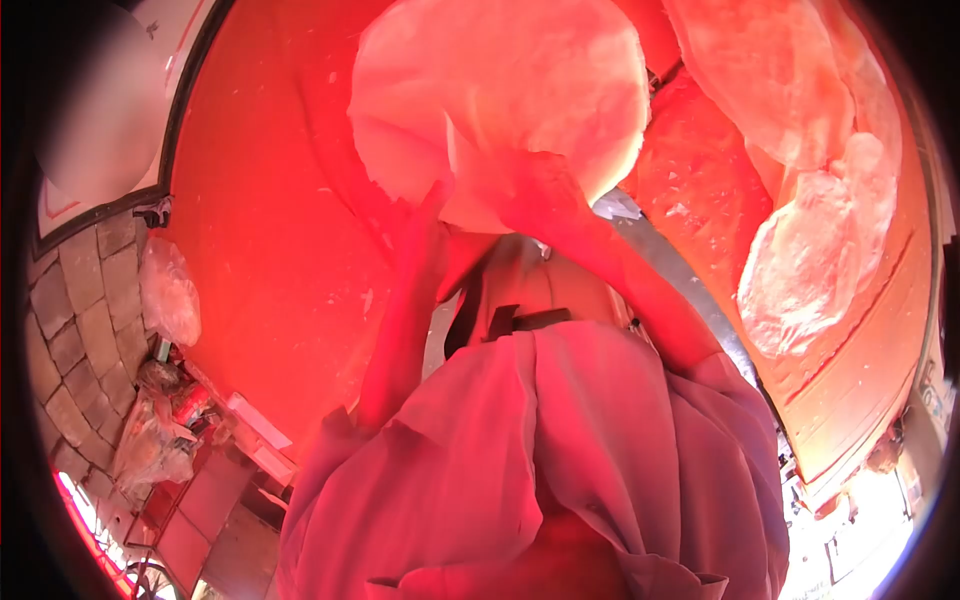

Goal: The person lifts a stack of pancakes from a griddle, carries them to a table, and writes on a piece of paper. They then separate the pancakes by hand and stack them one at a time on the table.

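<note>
Round pale sheet (500, 85) over a red surface (270, 260), near edge between left hand (432, 215) and right hand (545, 195) — both apparently closed on it, fingertips blurred by red glare — crinkled clear plastic (805, 260) at right.

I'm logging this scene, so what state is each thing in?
Round pale sheet: spread open, creased near the hands
Left hand: holding the sheet
Right hand: holding the sheet
Pale bundle at right: crumpled
Plastic bag at left: rumpled
Red surface: flecked with pale marks
</note>
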Motion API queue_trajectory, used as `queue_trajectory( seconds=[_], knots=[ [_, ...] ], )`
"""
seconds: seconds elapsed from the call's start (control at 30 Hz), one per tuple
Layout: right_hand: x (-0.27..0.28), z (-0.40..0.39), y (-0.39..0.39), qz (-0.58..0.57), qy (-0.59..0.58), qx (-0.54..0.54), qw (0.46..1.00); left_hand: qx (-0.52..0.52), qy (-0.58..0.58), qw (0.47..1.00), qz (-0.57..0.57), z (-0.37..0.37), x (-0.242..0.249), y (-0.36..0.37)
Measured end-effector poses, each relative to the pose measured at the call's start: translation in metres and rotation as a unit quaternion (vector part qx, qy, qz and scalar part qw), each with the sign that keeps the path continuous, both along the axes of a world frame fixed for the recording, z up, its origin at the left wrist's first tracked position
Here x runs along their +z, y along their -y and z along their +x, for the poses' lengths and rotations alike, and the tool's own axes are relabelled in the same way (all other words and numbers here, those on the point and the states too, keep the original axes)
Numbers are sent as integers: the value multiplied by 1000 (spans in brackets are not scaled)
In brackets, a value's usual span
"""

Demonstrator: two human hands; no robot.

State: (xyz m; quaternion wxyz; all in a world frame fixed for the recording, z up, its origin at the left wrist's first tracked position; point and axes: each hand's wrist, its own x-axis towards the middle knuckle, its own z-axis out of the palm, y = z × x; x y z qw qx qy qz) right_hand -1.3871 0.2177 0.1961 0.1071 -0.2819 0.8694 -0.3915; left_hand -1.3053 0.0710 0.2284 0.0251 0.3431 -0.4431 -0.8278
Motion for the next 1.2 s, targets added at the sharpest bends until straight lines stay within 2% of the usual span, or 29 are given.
queue_trajectory(
  seconds=[0.07, 0.13, 0.17, 0.27, 0.37, 0.47, 0.53, 0.67, 0.73, 0.77, 0.83, 0.9, 1.0, 1.03, 1.07, 1.1, 1.13, 1.17, 1.2],
  knots=[
    [12, 11, 10, -59, 30, -35, 997, -12, 6, 997, 72, 5, -8, 8],
    [28, 8, 7, -50, -20, -14, 998, -20, 9, 989, 144, 10, -18, 17],
    [33, 7, 4, -43, -44, -7, 998, -18, 45, 994, 97, 11, -23, 20],
    [31, 11, 10, 102, -79, 34, 991, -17, 73, 996, 42, 12, -27, 27],
    [24, -9, 8, 133, 13, 39, 990, -26, 62, 997, 45, 11, -23, 30],
    [66, -59, -9, 1, 108, 32, 994, -37, 64, 996, 51, 11, -23, 34],
    [107, -89, -39, -158, 171, -31, 972, -43, 62, 996, 54, 12, -24, 35],
    [198, -127, -120, -451, 209, -126, 859, -53, 56, 995, 62, 14, -24, 39],
    [227, -128, -165, -532, 188, -151, 811, -59, 56, 995, 65, 15, -24, 41],
    [229, -126, -188, -543, 164, -196, 800, -63, 56, 994, 66, 15, -24, 42],
    [195, -102, -245, -524, 141, -323, 776, -65, 54, 994, 71, 15, -26, 44],
    [131, -62, -304, -491, 168, -434, 737, -68, 51, 994, 75, 15, -27, 47],
    [8, 5, -381, -433, 281, -501, 695, -73, 46, 993, 81, 15, -28, 49],
    [-23, 30, -393, -513, 319, -525, 600, -76, 43, 993, 85, 15, -28, 50],
    [-28, 52, -386, -525, 363, -524, 564, -77, 38, 992, 89, 15, -28, 50],
    [-9, 61, -351, -509, 345, -586, 528, -78, 32, 992, 93, 14, -28, 50],
    [-2, 72, -344, -405, 404, -612, 547, -79, 26, 992, 100, 14, -27, 50],
    [-1, 79, -331, -371, 428, -626, 537, -81, 17, 991, 107, 13, -26, 50],
    [5, 87, -305, -316, 418, -628, 575, -81, 8, 990, 116, 12, -25, 49]
  ],
)
